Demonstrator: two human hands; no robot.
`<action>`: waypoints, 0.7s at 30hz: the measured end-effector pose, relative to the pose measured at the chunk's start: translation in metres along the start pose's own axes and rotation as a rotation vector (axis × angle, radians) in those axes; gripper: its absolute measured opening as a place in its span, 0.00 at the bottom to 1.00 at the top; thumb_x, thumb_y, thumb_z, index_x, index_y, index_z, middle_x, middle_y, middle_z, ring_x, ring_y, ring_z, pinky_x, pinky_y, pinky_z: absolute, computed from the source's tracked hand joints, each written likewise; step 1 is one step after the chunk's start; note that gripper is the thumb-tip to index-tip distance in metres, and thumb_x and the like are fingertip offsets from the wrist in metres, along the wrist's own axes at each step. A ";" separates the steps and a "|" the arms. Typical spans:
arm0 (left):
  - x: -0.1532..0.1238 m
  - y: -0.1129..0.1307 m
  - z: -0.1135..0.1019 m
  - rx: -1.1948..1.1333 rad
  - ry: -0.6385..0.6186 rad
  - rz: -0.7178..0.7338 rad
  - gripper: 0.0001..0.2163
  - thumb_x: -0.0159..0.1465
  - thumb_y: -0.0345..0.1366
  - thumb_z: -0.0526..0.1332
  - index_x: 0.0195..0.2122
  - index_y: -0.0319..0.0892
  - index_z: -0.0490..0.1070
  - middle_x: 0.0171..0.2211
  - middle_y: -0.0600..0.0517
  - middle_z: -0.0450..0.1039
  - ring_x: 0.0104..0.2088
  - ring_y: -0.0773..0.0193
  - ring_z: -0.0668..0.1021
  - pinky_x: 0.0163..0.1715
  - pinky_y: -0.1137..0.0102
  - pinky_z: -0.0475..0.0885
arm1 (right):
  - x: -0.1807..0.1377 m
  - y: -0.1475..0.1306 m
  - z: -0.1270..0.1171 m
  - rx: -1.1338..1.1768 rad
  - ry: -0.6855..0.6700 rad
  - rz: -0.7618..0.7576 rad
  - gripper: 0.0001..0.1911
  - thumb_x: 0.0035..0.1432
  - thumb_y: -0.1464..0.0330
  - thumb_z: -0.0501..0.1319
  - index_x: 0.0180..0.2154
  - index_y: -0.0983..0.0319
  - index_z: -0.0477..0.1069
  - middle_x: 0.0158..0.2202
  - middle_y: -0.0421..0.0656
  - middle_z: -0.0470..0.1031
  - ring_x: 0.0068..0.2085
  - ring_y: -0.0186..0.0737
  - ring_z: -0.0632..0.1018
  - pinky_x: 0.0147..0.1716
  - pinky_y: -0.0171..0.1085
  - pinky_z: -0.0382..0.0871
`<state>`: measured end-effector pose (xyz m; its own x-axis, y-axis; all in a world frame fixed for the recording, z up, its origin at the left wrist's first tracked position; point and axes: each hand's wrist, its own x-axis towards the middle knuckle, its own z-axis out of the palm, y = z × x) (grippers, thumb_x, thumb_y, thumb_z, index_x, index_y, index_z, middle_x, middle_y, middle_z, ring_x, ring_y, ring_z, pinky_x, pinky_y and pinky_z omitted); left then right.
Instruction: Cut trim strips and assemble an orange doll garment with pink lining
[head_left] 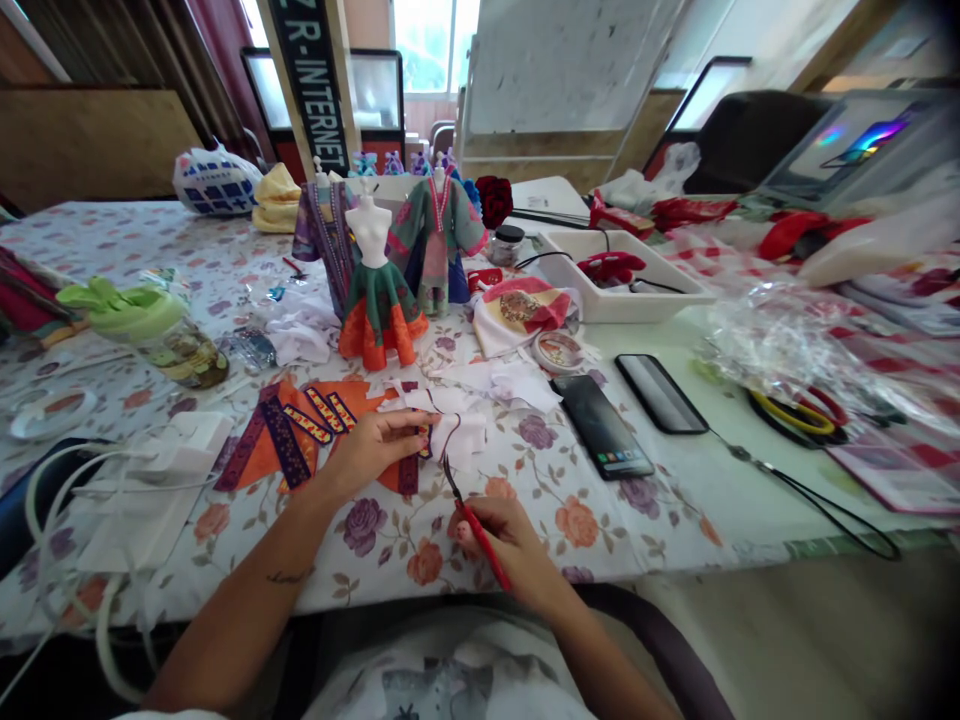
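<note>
My left hand pinches a small yellow-and-navy patterned ribbon piece, partly covered by my fingers. In my right hand is a pair of red-handled snips, their slim dark tips pointing up and away, just right of the ribbon piece. A thin dark thread curves near those tips. White fabric scraps lie behind the tips. Left of my left hand, orange fabric is spread flat, with purple bands and short yellow-and-navy ribbon strips on it.
A doll form in a green-and-orange skirt stands beyond my hands, near other dressed forms. Two phones lie at right, before a white tray. A white power strip with cables sits left, near a green-topped jar.
</note>
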<state>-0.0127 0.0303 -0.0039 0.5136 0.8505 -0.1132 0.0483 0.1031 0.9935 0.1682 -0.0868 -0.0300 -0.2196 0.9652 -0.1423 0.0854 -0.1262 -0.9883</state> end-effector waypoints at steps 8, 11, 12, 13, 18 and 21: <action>0.001 -0.005 -0.003 0.079 0.027 0.058 0.18 0.53 0.37 0.69 0.46 0.45 0.76 0.49 0.49 0.75 0.45 0.59 0.76 0.45 0.68 0.71 | 0.004 -0.006 0.001 -0.095 0.061 0.086 0.23 0.53 0.54 0.62 0.19 0.61 0.58 0.17 0.35 0.56 0.21 0.30 0.57 0.20 0.33 0.47; -0.001 -0.004 -0.004 -0.012 -0.006 0.005 0.20 0.53 0.36 0.69 0.48 0.46 0.76 0.47 0.50 0.75 0.38 0.64 0.76 0.41 0.70 0.71 | 0.005 -0.006 0.000 -0.087 0.048 0.067 0.23 0.51 0.54 0.64 0.18 0.62 0.59 0.17 0.35 0.56 0.21 0.30 0.57 0.20 0.33 0.46; -0.001 -0.003 -0.004 -0.053 -0.017 -0.018 0.20 0.52 0.36 0.70 0.48 0.46 0.76 0.45 0.50 0.75 0.36 0.66 0.76 0.40 0.71 0.71 | 0.005 -0.006 -0.001 -0.043 0.035 0.076 0.23 0.50 0.53 0.64 0.18 0.62 0.60 0.17 0.35 0.57 0.21 0.30 0.58 0.20 0.33 0.47; -0.002 -0.001 -0.005 -0.097 -0.024 -0.039 0.21 0.51 0.35 0.70 0.47 0.46 0.76 0.44 0.50 0.76 0.35 0.66 0.76 0.40 0.71 0.70 | 0.005 -0.006 -0.002 0.015 0.016 0.093 0.23 0.50 0.51 0.63 0.19 0.62 0.62 0.17 0.36 0.60 0.20 0.30 0.60 0.20 0.32 0.49; -0.004 0.006 -0.004 -0.324 -0.035 -0.128 0.20 0.47 0.31 0.72 0.43 0.46 0.78 0.40 0.52 0.77 0.34 0.70 0.75 0.38 0.75 0.69 | 0.005 -0.005 -0.004 0.224 -0.158 0.102 0.31 0.50 0.40 0.55 0.23 0.62 0.71 0.17 0.40 0.69 0.16 0.30 0.63 0.16 0.32 0.51; -0.004 0.008 -0.003 -0.401 -0.046 -0.171 0.21 0.47 0.30 0.73 0.44 0.46 0.78 0.37 0.52 0.78 0.31 0.72 0.75 0.36 0.77 0.69 | 0.006 -0.006 0.001 0.265 -0.194 0.095 0.32 0.51 0.40 0.55 0.21 0.62 0.70 0.16 0.40 0.68 0.15 0.29 0.63 0.15 0.31 0.51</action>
<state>-0.0170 0.0293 0.0045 0.5647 0.7811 -0.2663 -0.1957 0.4403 0.8763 0.1659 -0.0805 -0.0245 -0.4058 0.8878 -0.2173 -0.1352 -0.2934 -0.9464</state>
